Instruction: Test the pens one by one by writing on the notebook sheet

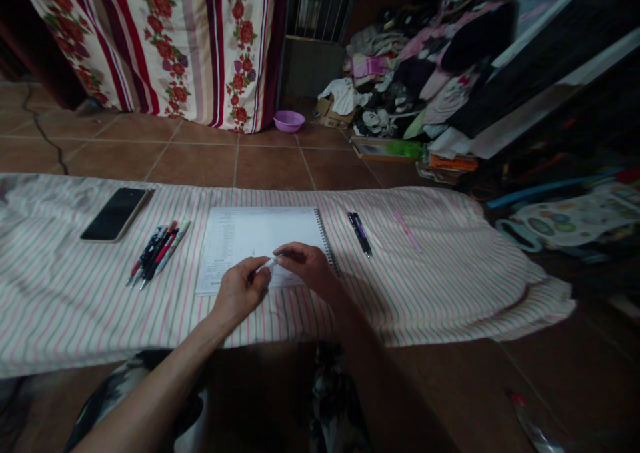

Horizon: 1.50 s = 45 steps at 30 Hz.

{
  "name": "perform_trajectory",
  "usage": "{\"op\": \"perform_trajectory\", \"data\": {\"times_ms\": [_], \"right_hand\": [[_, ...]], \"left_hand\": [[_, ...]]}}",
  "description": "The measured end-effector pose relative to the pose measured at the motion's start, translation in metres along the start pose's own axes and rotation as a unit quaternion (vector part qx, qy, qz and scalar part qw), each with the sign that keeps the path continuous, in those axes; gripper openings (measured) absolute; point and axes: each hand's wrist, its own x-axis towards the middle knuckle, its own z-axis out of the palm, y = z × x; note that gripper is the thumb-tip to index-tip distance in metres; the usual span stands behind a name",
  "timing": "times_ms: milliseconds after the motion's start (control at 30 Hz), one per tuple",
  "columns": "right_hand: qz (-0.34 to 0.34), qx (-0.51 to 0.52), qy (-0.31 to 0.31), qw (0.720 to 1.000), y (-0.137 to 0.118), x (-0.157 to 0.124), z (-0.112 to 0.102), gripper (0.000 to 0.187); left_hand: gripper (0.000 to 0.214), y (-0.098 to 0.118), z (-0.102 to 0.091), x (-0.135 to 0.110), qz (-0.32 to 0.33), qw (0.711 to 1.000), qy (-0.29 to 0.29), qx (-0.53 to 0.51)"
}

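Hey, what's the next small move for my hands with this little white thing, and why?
Perhaps ease your right hand slightly aside while your left hand steadies the small, slender white object: the fingertips of both hands meet around it over the white, spiral-bound paper notebook, hiding much of it.

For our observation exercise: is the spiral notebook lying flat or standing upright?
Flat: the notebook lies page up on the striped cloth, spiral binding along its right side.

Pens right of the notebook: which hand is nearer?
Right. The right hand is left of the pens, over the notebook; the left hand is farther left, beyond the right hand.
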Motion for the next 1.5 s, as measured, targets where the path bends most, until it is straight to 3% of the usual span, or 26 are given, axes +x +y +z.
{"op": "perform_trajectory", "data": {"times_ms": [100,333,600,833,1133,1500], "right_hand": [[-0.002,0.000,-0.002,1.000,0.000,0.000,0.000,0.016],[-0.001,-0.028,0.002,1.000,0.000,0.000,0.000,0.015],[-0.010,-0.140,0.021,0.990,0.003,-0.003,0.001,0.022],[-0.041,-0.215,0.027,0.975,0.000,-0.004,0.002,0.029],[0.010,-0.020,0.017,1.000,0.002,-0.003,0.002,0.029],[-0.006,-0.011,0.021,1.000,0.005,-0.004,0.000,0.021]], "left_hand": [[0.031,0.000,-0.001,0.000,0.020,0.999,-0.020,0.021],[0.028,0.003,-0.002,-0.001,0.040,0.998,-0.006,0.047],[0.030,0.012,-0.003,-0.004,0.080,0.985,-0.016,0.153],[0.030,0.012,-0.003,-0.003,0.081,0.987,-0.018,0.140],[0.030,-0.004,-0.002,0.002,0.046,0.998,-0.002,0.052],[0.031,-0.009,0.001,0.002,0.045,0.998,-0.006,0.044]]}}
